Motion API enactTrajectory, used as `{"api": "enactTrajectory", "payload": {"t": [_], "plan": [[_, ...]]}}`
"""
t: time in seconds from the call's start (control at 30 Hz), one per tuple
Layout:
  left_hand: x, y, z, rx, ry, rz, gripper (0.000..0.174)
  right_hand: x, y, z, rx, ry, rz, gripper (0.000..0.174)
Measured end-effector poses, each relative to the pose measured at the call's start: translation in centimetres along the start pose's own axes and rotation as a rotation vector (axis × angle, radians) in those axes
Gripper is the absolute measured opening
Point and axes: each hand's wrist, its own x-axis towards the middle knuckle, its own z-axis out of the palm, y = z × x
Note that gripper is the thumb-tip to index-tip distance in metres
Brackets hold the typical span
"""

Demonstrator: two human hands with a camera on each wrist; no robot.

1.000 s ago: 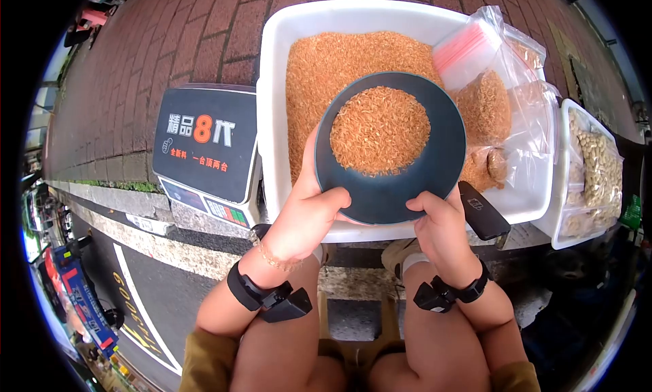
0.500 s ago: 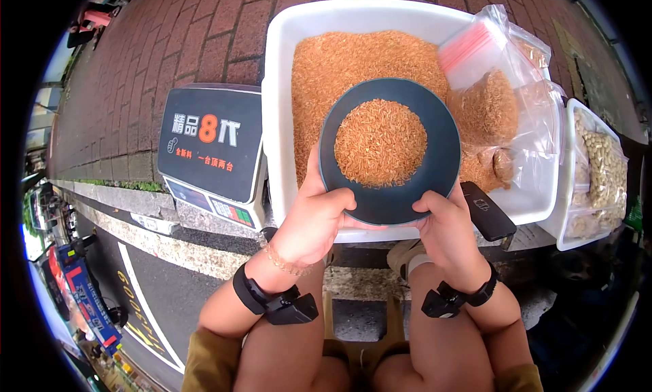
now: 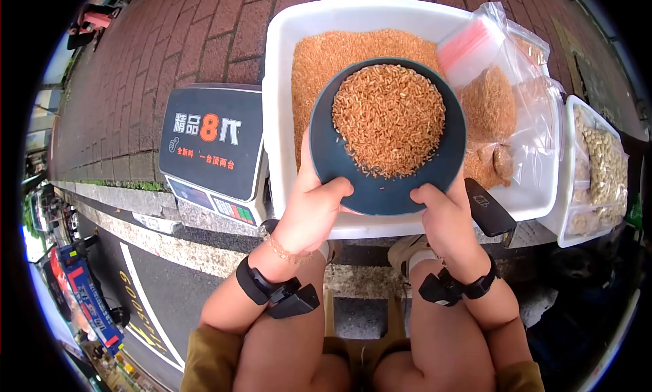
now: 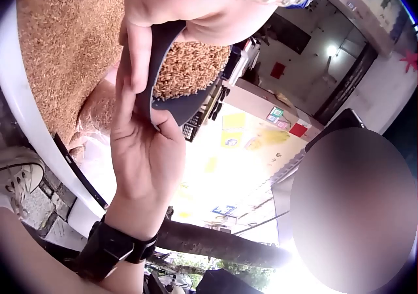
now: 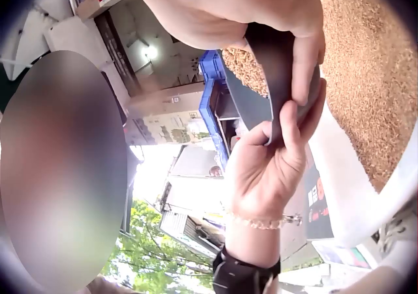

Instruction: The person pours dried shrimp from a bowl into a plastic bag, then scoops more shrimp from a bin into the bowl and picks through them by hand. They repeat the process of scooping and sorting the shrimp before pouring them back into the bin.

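Observation:
A round dark blue-grey bowl is held over the white tub by both hands. Reddish-brown rice grains fill its far side, and some are scattered toward the near side. My left hand grips the near left rim, thumb on top and fingers underneath. On the near right rim my right hand grips the same way. In the left wrist view, the fingers of both hands come together below the bowl. More of the same grain lies in the tub.
Clear plastic bags, some holding grain, lie in the tub's right side. A black weighing scale stands at left. Near the tub's right front is a black flat object. A smaller white tub with bagged pale pieces stands further right.
The bowl has moved a little forward, away from the body, in both hands. Its grains have shifted toward the far rim and spread out wider than half a second ago.

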Motion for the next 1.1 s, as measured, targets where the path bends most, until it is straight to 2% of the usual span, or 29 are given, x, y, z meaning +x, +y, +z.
{"api": "enactTrajectory", "payload": {"t": [0.03, 0.13, 0.17, 0.23, 0.57, 0.63, 0.87, 1.1], "plan": [[0.0, 0.4, 0.4, -0.119, 0.008, -0.105, 0.082, 0.5, -0.7, -0.2, 0.085, -0.038, 0.175, 0.080], [-0.5, 0.3, 0.0, -0.049, 0.006, -0.129, 0.083, -0.5, -0.2, 0.1, 0.098, 0.015, 0.201, 0.078], [-0.7, 0.3, 0.0, -0.052, 0.010, -0.140, 0.083, -0.8, 0.3, 0.2, 0.081, 0.045, 0.104, 0.075], [-0.8, 0.7, 0.3, -0.018, -0.045, -0.029, 0.083, -0.8, -0.1, 0.0, 0.070, 0.045, 0.112, 0.075], [-1.4, 1.7, 0.8, -0.053, -0.058, -0.052, 0.084, -0.8, -0.6, 0.2, 0.159, 0.091, 0.145, 0.066], [-1.6, 1.7, 1.1, -0.084, 0.024, -0.024, 0.065, -0.8, -0.9, 0.3, 0.191, 0.098, 0.146, 0.063], [-1.9, 1.4, 0.8, -0.054, 0.027, -0.026, 0.060, -1.5, -0.9, 0.1, 0.255, 0.131, 0.137, 0.055], [-2.0, 1.0, 0.6, -0.005, 0.035, 0.065, 0.059, -1.6, -0.7, 0.0, 0.359, 0.108, 0.152, 0.048]]}}
